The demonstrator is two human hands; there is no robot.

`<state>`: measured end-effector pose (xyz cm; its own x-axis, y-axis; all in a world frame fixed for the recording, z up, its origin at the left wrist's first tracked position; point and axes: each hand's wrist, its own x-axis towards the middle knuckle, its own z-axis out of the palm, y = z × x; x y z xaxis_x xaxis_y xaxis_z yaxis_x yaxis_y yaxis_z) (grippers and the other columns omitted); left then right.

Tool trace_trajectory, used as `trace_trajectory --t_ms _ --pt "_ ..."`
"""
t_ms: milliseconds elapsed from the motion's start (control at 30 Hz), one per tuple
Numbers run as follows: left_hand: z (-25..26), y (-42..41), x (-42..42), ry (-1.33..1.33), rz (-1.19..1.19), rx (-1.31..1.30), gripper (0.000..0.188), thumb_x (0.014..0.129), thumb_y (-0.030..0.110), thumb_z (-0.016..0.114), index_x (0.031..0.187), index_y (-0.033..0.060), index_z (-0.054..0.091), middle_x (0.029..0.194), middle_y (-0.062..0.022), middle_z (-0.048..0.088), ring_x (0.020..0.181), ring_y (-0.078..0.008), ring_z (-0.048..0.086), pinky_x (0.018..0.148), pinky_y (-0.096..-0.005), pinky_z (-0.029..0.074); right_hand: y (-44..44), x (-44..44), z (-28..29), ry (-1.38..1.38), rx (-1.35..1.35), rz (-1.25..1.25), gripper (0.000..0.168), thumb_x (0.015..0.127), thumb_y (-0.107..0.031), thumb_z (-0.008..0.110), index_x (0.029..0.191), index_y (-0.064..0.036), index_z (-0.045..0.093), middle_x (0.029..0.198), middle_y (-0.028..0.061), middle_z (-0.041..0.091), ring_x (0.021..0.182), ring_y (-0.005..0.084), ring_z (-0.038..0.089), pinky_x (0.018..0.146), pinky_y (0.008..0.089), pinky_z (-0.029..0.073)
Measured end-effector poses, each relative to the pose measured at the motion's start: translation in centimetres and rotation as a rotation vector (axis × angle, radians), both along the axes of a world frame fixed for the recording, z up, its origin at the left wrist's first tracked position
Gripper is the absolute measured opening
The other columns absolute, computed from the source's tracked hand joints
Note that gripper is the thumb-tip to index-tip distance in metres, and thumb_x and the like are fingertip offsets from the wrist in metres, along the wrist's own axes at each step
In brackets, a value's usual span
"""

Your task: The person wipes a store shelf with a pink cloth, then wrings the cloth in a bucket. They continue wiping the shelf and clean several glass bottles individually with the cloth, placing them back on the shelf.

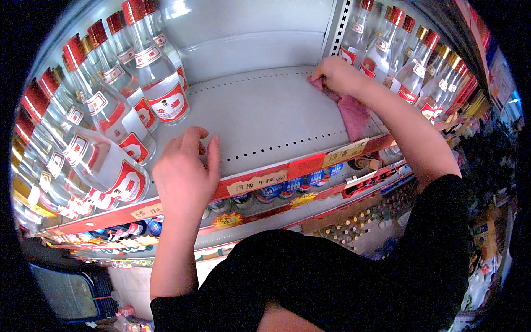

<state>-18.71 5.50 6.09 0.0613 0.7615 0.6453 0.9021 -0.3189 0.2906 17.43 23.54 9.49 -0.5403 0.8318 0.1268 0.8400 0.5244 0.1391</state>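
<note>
A pink cloth (352,116) hangs from my right hand (338,76), which grips it at the back right of a grey perforated metal shelf (257,112). The cloth's lower end lies near the shelf's front edge. My left hand (186,164) is raised over the front edge on the left, fingers apart and slightly curled, holding nothing. Just behind it stands a clear glass liquor bottle (164,83) with a red cap and a red and white label, upright among several like it.
More red-capped glass bottles (408,74) stand at the right beyond a slotted metal upright (342,25). A red price strip (307,164) runs along the shelf front. Lower shelves hold blue-labelled containers (292,186). A dark crate (66,290) stands at lower left.
</note>
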Motion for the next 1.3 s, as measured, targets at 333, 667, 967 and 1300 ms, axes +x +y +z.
trace_trajectory --t_ms 333,667,967,1300 --pt "0.1 0.1 0.2 0.057 -0.018 0.037 0.018 0.089 0.023 0.068 0.092 0.0057 0.064 0.072 -0.0095 0.064 0.069 -0.0282 0.065 0.060 -0.0412 0.051 7.2 -5.3 -2.1 -0.013 0.225 -0.301 0.018 0.078 -0.013 0.065 0.085 0.001 0.074 0.093 0.0236 0.072 0.091 0.0390 0.071 0.081 0.0484 0.057" --pt "0.1 0.1 0.1 0.051 -0.018 0.045 0.018 0.089 0.022 0.069 0.090 0.0055 0.064 0.069 -0.0082 0.063 0.067 -0.0274 0.065 0.060 -0.0399 0.051 5.3 -12.2 -1.8 0.250 -0.082 0.329 0.022 0.077 -0.002 0.064 0.097 -0.008 0.072 0.086 0.0148 0.071 0.076 0.0321 0.067 0.070 0.0429 0.052" --pt "0.0 0.0 0.0 0.039 -0.031 0.056 0.019 0.090 0.024 0.067 0.091 0.0061 0.065 0.074 -0.0113 0.065 0.070 -0.0297 0.065 0.062 -0.0419 0.051 6.8 -7.4 -2.2 0.129 -0.075 0.092 0.013 0.080 -0.005 0.063 0.089 -0.003 0.072 0.085 0.0180 0.069 0.079 0.0349 0.065 0.073 0.0435 0.051" --pt "0.1 0.1 0.6 0.054 -0.013 0.042 0.019 0.090 0.024 0.066 0.092 0.0056 0.065 0.073 -0.0112 0.065 0.069 -0.0306 0.065 0.062 -0.0426 0.051 5.9 -16.3 -2.8 0.101 0.038 0.508 0.009 0.076 -0.012 0.064 0.079 -0.005 0.063 0.077 0.0144 0.066 0.068 0.0356 0.062 0.063 0.0467 0.049"
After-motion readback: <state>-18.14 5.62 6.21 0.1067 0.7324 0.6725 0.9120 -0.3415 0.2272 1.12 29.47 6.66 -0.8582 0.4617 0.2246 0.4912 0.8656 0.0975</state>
